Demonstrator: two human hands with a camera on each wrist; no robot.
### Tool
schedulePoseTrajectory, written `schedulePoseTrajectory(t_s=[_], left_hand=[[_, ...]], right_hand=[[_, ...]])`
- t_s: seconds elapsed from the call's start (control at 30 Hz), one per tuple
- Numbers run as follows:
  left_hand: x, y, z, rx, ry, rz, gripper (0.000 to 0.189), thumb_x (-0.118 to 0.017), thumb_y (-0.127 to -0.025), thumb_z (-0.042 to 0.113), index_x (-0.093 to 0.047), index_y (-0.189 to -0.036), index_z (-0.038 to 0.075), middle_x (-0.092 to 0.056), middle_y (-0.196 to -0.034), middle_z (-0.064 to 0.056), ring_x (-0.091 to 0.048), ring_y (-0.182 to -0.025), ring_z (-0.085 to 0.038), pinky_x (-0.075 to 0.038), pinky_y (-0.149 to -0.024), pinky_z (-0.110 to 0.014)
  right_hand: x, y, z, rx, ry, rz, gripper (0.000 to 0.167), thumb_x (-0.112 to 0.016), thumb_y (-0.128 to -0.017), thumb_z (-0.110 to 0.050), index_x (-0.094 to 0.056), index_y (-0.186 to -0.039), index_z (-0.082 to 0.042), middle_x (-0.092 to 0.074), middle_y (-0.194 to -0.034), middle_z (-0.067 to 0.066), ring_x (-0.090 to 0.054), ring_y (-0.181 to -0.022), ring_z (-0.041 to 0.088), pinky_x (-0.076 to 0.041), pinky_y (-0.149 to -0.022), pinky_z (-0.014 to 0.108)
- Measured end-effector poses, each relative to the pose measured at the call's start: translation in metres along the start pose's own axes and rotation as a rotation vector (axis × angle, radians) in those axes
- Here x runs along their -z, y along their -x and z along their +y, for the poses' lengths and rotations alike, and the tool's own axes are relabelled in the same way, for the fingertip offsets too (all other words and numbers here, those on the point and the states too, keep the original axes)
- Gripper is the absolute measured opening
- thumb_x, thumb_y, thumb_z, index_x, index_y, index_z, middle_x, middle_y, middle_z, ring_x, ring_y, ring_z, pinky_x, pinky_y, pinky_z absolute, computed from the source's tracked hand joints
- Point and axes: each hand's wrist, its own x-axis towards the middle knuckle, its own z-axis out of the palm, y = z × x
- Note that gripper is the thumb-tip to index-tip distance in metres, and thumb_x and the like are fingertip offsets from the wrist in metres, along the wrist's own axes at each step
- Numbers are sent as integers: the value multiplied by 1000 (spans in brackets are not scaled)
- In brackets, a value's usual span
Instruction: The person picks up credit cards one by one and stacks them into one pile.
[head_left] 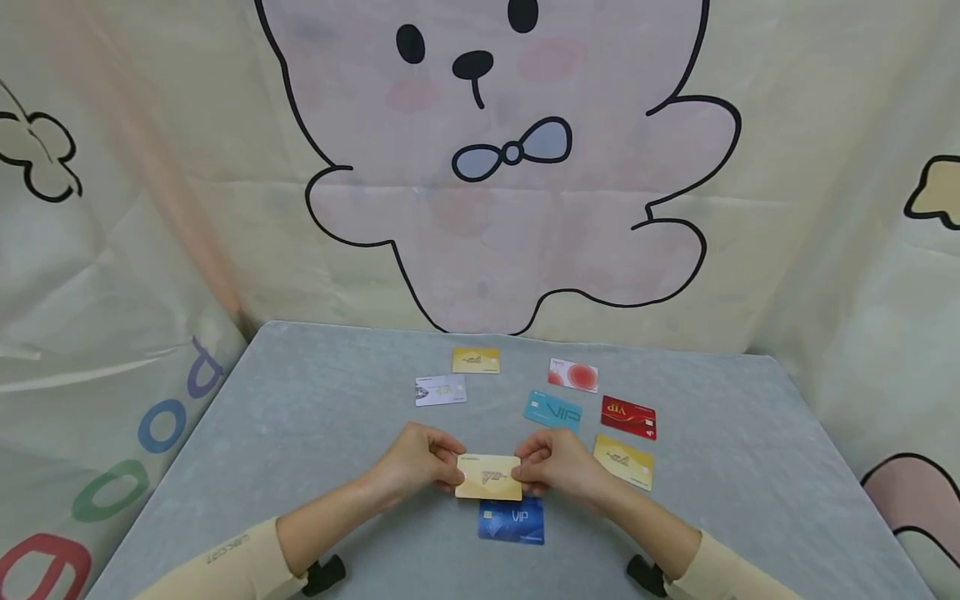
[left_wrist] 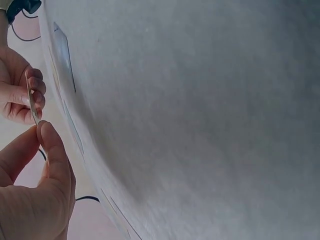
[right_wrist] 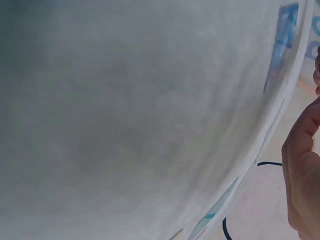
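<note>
Between both hands a pale gold card [head_left: 488, 477] is held up above the table, its printed face toward the head camera. My left hand [head_left: 423, 463] pinches its left edge between thumb and fingers, and my right hand [head_left: 558, 467] pinches the right edge. Seen edge-on in the left wrist view, the card [left_wrist: 32, 102] is a thin strip between the two hands. A blue VIP card [head_left: 512, 522] lies on the table just below the held card, its upper part partly covered. In the right wrist view only part of the right hand [right_wrist: 304, 170] shows.
On the grey table [head_left: 337, 400] lie more cards: a gold card [head_left: 476, 361] and a silver card [head_left: 441, 390] at the back, a white card with a red circle [head_left: 573, 375], a teal card [head_left: 553, 409], a red card [head_left: 628, 417], and another gold card [head_left: 624, 462] beside the right forearm.
</note>
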Motion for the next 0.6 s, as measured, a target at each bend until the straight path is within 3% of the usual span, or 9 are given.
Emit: schedulePoseTrajectory(t_s=[0.6], left_hand=[[-25,-1,-6,9,-6,-82,24,-79,-77,-17,-73,-100,-9,-62,-71,-7,-64,-58,-13,-61,-58,-30]], right_hand=[[10,14,26,35,27,-59,15,-82,-91,-10,-71,-95,0,-71,-76,6,-65,-64,15,-57,-61,26]])
